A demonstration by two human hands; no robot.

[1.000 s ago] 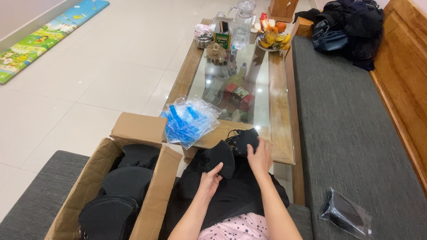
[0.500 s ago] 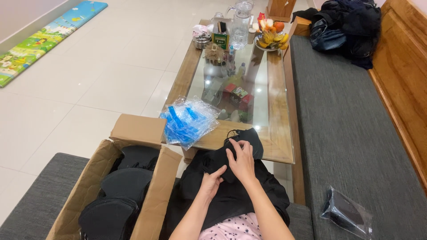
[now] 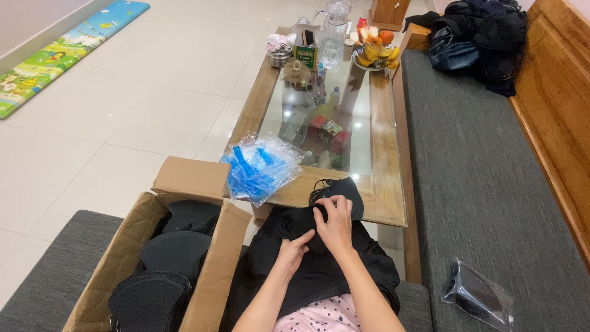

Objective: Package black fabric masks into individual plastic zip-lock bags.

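A living room with a pale tiled floor point(image 3: 141, 104) is showing in the head view, a colourful mat point(image 3: 61, 52) lying at its far left edge. A grey sofa point(image 3: 485, 184) with a wooden back is running down the right side, and dark clothes point(image 3: 482, 31) are piled at its far end. A glass-topped wooden worktop point(image 3: 381, 154) is standing in front of the person, carrying a clear jug point(image 3: 335, 27), a fruit bowl point(image 3: 375, 55) and small boxes at the far end. A bundle of blue-and-clear plastic bags point(image 3: 258, 169) is lying on its near left corner.

A heap of black fabric pieces point(image 3: 319, 258) is resting on the person's lap, its top edge touching the near edge of the worktop. The right hand point(image 3: 337, 224) is lying on top of the heap, its fingers point(image 3: 329, 206) curling down and pinching a black piece with thin loops. The left hand point(image 3: 292, 253) is sitting just beside and below it, its fingers point(image 3: 303, 240) bending into the same fabric and gripping it.

An open cardboard box point(image 3: 209, 289) is standing to the left, just beside the lap, filled with more black pieces. A clear bag point(image 3: 479, 298) with a dark item inside is lying on the sofa to the right, well apart from the hands.
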